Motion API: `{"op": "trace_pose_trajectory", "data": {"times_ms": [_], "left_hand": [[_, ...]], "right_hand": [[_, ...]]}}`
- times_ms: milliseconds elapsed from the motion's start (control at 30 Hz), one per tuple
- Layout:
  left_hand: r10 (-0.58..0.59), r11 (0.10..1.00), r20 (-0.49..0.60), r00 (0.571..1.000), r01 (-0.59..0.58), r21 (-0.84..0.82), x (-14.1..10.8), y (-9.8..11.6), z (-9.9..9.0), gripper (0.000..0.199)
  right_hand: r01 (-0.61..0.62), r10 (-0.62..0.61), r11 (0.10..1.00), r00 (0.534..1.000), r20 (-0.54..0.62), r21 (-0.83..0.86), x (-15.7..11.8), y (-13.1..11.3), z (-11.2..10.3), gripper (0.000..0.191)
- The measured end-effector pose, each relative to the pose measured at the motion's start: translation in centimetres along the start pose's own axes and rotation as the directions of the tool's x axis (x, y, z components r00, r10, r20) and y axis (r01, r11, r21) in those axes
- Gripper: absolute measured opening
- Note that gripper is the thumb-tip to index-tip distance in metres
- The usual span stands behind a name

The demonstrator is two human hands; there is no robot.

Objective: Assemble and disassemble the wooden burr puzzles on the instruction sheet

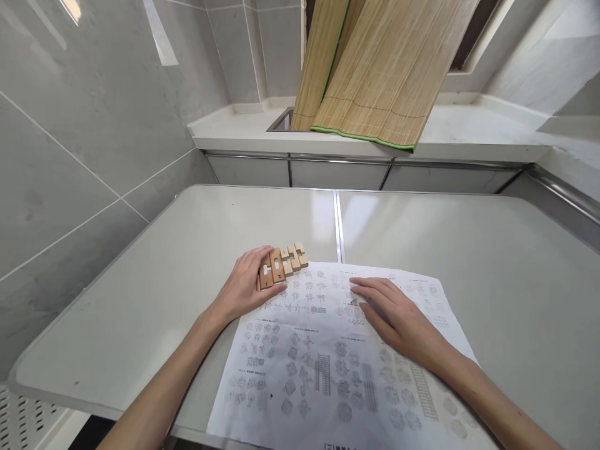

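1. The left hand (pixel 244 284) curves around one end of a row of small notched wooden pieces (pixel 280 273), some darker brown and some pale. Its thumb lies along the near side and its fingers along the far side, so the darker end is pinched between them. I judge that this hold keeps the pieces close together in their row.
2. The row is at the upper left corner of a large white paper sheet with printed diagrams (pixel 309 337). The marks 1 and 2 can be read on the darker pieces, maybe because their faces are turned up.
3. The right hand (pixel 398 315) rests on the sheet and grasps nothing. Its fingers are loosely spread, with the thumb a little apart; probably it steadies the paper or points at a drawing.
4. Under the sheet is a pale, smooth table with rounded corners (pixel 140 300), crossed by a narrow metallic seam (pixel 338 231).
5. Behind it there is a white counter (pixel 234 132) with a sink (pixel 280 121), partly covered by a hanging bamboo mat with green edging (pixel 379 75). At the left stands a grey tiled wall (pixel 117 112).
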State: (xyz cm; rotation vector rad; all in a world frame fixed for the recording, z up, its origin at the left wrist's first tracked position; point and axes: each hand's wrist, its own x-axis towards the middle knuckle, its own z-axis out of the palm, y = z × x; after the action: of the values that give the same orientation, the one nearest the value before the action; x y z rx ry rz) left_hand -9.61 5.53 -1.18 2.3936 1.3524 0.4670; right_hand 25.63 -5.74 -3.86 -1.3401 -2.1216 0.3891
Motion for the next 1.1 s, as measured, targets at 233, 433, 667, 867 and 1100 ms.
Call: {"op": "trace_pose_trajectory", "data": {"times_ms": [233,433,667,867,1100], "left_hand": [[0.004,1.000,-0.010,1.000,-0.004,-0.011,0.09,0.17,0.23,0.075],[-0.002,1.000,-0.015,1.000,0.002,-0.017,-0.12,0.26,0.12,0.073],[0.009,1.000,-0.048,0.999,-0.010,-0.013,-0.36,0.12,0.03,0.075],[0.024,1.000,-0.065,0.998,-0.023,0.009,-0.50,0.34,-0.20,0.071],[0.061,0.996,-0.095,0.994,-0.054,0.073,-0.51,0.23,-0.40,0.072]], "right_hand": [[-0.002,0.002,1.000,1.000,0.007,0.007,-0.05,-0.16,-0.22,0.032],[-0.021,0.021,1.000,1.000,0.020,0.001,-0.16,-0.19,-0.44,0.032],[-0.030,0.030,1.000,0.999,0.021,0.004,-0.18,-0.18,-0.46,0.032],[-0.019,0.019,1.000,1.000,0.013,0.007,-0.18,-0.04,-0.45,0.033],[-0.012,0.012,1.000,1.000,0.020,0.002,-0.13,0.12,-0.37,0.034]]}}
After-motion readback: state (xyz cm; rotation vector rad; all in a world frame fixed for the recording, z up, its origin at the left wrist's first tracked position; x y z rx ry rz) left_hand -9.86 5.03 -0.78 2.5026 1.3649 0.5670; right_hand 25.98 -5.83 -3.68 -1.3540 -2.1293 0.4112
